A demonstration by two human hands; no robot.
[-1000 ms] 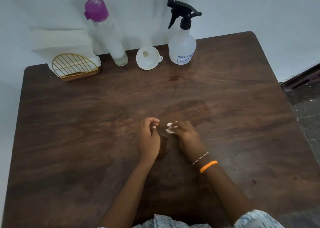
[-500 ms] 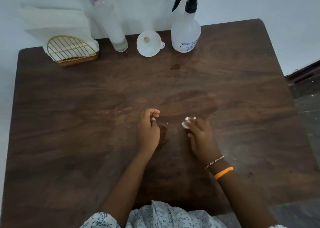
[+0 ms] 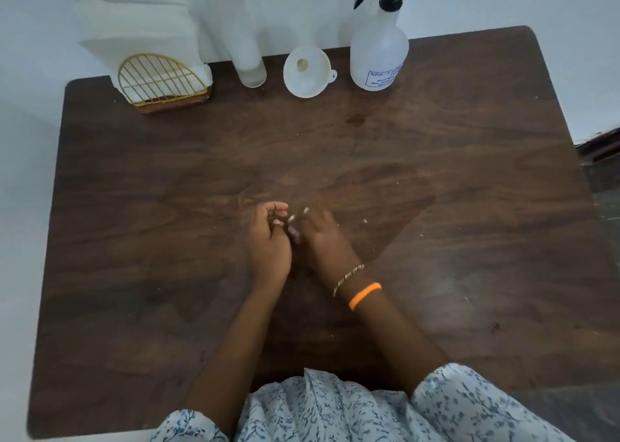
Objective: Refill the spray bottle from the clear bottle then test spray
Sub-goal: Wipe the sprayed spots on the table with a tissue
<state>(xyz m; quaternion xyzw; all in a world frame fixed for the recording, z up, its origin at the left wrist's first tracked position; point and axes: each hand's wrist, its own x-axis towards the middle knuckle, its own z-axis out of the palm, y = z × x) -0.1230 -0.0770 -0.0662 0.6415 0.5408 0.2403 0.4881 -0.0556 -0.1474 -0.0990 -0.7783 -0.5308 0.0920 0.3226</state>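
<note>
1. Step in hand: pre-start or idle, judging by layout. No pour under way, nothing from the task picked up.
2. Left hand [image 3: 268, 240]: mid-table, fingers curled loosely, nothing visibly held.
3. Right hand [image 3: 322, 240]: just beside the left, touching or nearly so. Small white bits at the fingertips [image 3: 306, 210]; whether pinched or just lying there, cannot tell.
4. Spray bottle [image 3: 379, 52]: upright at the far edge of the table [image 3: 469, 206], black trigger head still on, well apart from both hands.
5. Clear bottle [image 3: 240, 45]: upright at the far edge, purple cap on, left of the funnel [image 3: 307, 72]. Funnel sits between the two bottles, lying on the table.
6. Gold wire napkin holder [image 3: 161, 80] at far left corner, white paper in it.
7. Next move, as a guess: reach forward, grip the spray bottle body, unscrew the trigger head with the other hand, seat the funnel in the neck. Needs both hands free first.
8. Risk: tall clear bottle looks tippy; steady grip low on the body when uncapping.
</note>
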